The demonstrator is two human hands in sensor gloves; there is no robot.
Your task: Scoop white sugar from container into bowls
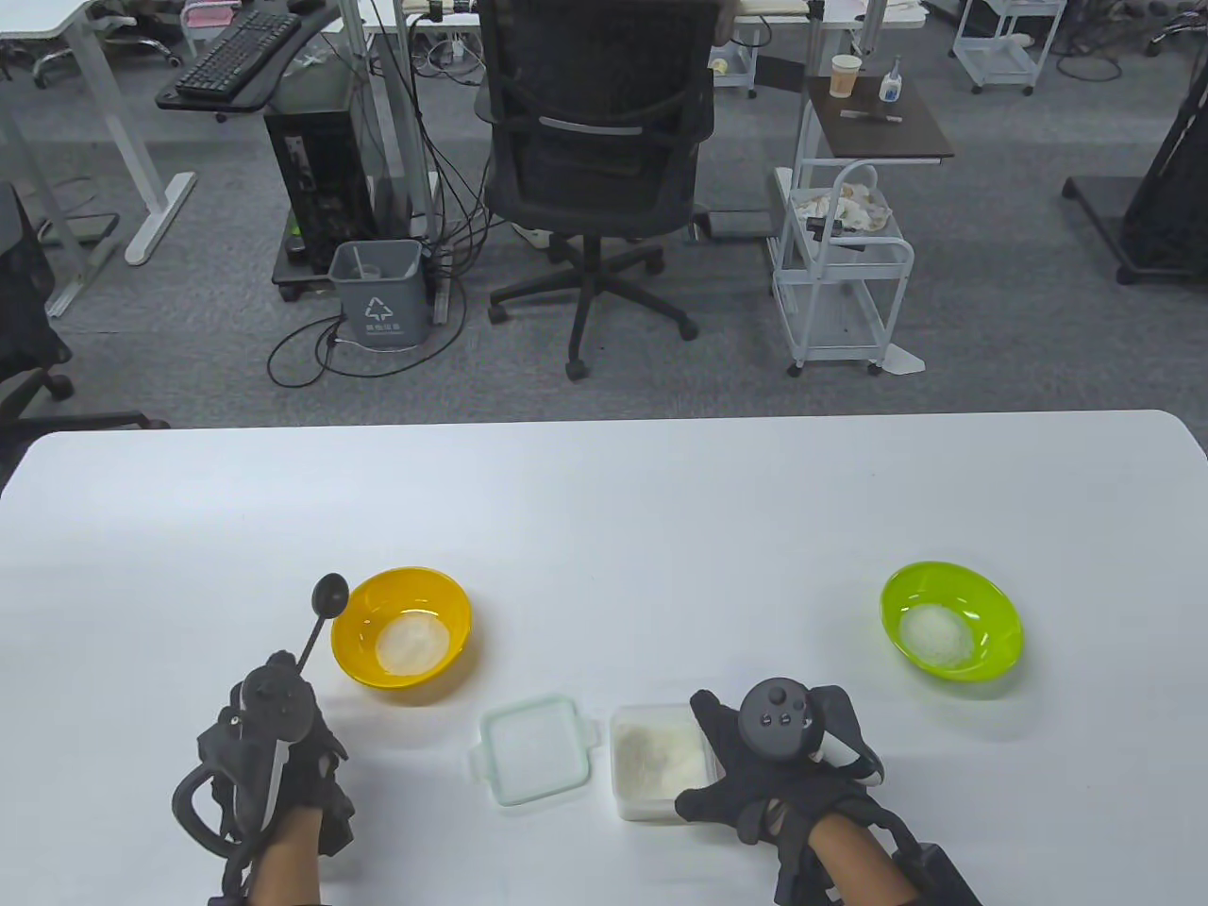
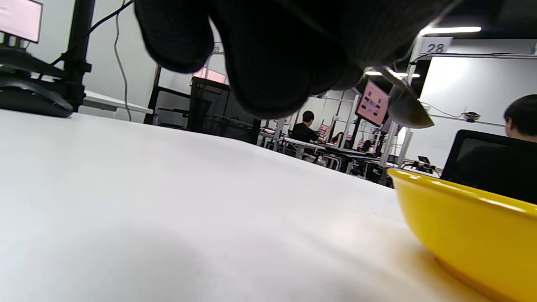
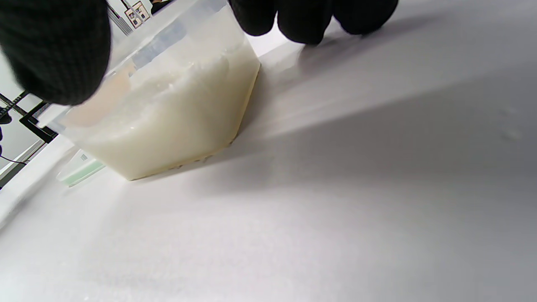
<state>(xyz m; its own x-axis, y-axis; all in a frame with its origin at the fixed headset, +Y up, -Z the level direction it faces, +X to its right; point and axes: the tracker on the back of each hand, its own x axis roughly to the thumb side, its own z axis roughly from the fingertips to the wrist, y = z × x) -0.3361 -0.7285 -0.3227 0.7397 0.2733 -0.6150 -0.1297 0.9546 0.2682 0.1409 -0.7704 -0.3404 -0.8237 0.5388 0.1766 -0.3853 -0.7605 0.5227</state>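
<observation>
A clear square container point(image 1: 656, 760) of white sugar stands near the table's front, also close up in the right wrist view point(image 3: 168, 113). My right hand point(image 1: 755, 755) grips its right side, thumb at the near corner and fingers along the far side. My left hand point(image 1: 274, 746) holds a black spoon point(image 1: 316, 623) by its handle; the bowl of the spoon points away, left of the yellow bowl point(image 1: 401, 634), and shows in the left wrist view point(image 2: 407, 109). The yellow bowl and the green bowl point(image 1: 951, 634) each hold a mound of sugar.
The container's clear lid point(image 1: 533, 760) lies flat on the table just left of the container. The yellow bowl's rim point(image 2: 461, 197) fills the right of the left wrist view. The white table point(image 1: 604, 510) ends at its far edge before an office chair.
</observation>
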